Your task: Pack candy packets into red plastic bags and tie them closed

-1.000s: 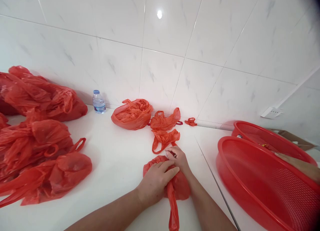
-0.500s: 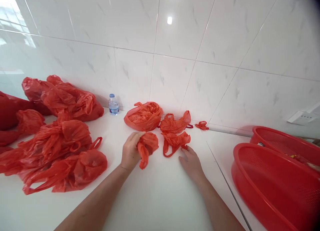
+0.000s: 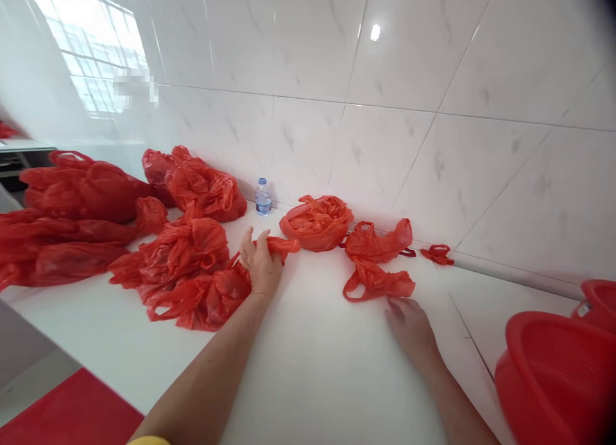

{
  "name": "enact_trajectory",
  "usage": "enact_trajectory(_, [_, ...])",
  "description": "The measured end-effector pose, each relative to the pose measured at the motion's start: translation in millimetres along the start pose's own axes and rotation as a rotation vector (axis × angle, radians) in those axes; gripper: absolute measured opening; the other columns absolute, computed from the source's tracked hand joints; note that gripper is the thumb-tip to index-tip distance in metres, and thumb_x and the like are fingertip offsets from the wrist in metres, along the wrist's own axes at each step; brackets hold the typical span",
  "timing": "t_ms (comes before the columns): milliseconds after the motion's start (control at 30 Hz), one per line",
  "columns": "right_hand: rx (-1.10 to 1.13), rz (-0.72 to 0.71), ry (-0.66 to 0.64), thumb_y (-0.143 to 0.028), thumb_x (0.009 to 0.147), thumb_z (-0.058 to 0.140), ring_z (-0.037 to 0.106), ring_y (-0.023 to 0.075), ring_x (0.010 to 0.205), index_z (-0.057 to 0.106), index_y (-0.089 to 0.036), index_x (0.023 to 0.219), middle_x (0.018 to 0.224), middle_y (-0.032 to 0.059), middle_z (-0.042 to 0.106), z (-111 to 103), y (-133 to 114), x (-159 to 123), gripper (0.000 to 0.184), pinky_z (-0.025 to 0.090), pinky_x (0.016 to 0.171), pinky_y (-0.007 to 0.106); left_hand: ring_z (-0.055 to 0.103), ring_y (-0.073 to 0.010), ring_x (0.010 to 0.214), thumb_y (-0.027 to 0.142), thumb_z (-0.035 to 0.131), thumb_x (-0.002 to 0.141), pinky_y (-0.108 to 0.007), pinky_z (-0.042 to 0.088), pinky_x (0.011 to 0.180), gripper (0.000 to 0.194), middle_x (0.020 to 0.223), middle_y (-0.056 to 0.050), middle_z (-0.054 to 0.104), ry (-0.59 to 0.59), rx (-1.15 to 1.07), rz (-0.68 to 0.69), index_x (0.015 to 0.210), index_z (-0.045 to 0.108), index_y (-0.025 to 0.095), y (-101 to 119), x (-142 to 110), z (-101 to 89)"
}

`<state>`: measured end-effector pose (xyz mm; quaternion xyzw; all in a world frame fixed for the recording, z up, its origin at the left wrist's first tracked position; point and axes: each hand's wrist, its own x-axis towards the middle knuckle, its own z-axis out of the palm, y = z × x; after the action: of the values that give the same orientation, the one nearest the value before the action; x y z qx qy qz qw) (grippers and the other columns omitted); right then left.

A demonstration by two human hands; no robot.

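Note:
My left hand (image 3: 262,268) is over the right edge of a heap of crumpled red plastic bags (image 3: 192,259). It has a red plastic bag (image 3: 285,245) in its grip, the bag's end sticking out to the right. Two of its fingers are raised and apart; the thumb's grip is mostly hidden. My right hand (image 3: 411,326) rests low on the white counter, fingers apart, fingertips at the lower edge of another crumpled red bag (image 3: 385,283) with a loop handle. Behind that bag lies one more red bag (image 3: 378,243).
A rounded red bag stuffed with bags (image 3: 315,224) and a small water bottle (image 3: 262,198) stand along the tiled wall. A small red scrap (image 3: 437,254) lies farther right. Red plastic baskets (image 3: 543,361) are at the right. Large filled red bags (image 3: 91,192) sit at the left.
The view has turned left. My left hand has moved left with the red bag, from the counter's middle to the heap. My right hand stays beside the same bag.

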<state>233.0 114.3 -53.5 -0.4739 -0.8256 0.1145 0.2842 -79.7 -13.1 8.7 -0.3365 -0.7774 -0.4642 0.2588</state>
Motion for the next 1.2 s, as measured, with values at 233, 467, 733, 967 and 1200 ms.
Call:
enact_trajectory(233, [0.033,0.037,-0.005,-0.034,0.08,0.048,0.054,0.0235,0.094,0.064,-0.014,0.102,0.102,0.0101,0.057,-2.0,-0.1,-1.4,0.034,0.044,0.086,0.037,0.024,-0.033,0.133,0.014,0.048,0.077,-0.068,0.01,0.101,0.027,0.136,-0.009,0.043,-0.437,0.222,0.157,0.097,0.063,0.024,-3.8,-14.6,13.3])
enact_trajectory(467, [0.089,0.029,0.042,-0.019,0.074,0.045,0.053,0.0247,0.086,0.061,-0.012,0.108,0.092,0.0108,0.059,-3.6,-8.2,-0.3,0.038,0.043,0.08,0.039,0.013,-0.0408,0.136,0.022,0.052,0.078,-0.072,0.012,0.098,0.045,0.145,-0.019,0.028,-0.324,0.254,0.048,0.122,0.051,0.018,-11.9,-6.6,11.6])
enact_trajectory(733, [0.237,0.04,0.089,-0.018,0.072,0.044,0.053,0.0222,0.088,0.064,-0.018,0.076,0.09,0.0078,0.059,-6.6,-22.8,-6.0,0.021,0.042,0.081,0.034,0.027,-0.0281,0.133,0.019,0.048,0.084,-0.049,0.028,0.105,0.031,0.139,-0.01,0.04,-0.465,-0.15,0.596,0.113,0.056,0.022,36.6,-40.5,11.8])
enact_trajectory(967, [0.986,0.15,-0.259,-0.019,0.071,0.046,0.056,0.0178,0.085,0.053,-0.021,0.068,0.087,0.0015,0.062,-22.0,-59.0,-16.5,0.007,0.042,0.079,0.03,0.029,-0.0331,0.131,0.036,0.07,0.069,-0.05,0.03,0.102,0.076,0.145,-0.013,0.032,-0.763,-0.285,0.684,0.136,0.036,0.023,55.0,-68.4,23.6])
enact_trajectory(1200, [1.579,0.383,-0.32,-0.024,0.067,0.059,0.049,0.013,0.06,0.053,-0.021,0.069,0.063,-0.0036,0.05,-37.4,-42.7,-11.6,0.007,0.044,0.06,0.027,0.053,-0.0263,0.104,0.029,0.057,0.08,-0.048,0.034,0.095,0.044,0.109,-0.007,0.06,-0.803,-0.218,0.473,0.124,0.051,0.029,42.0,-61.8,29.6])
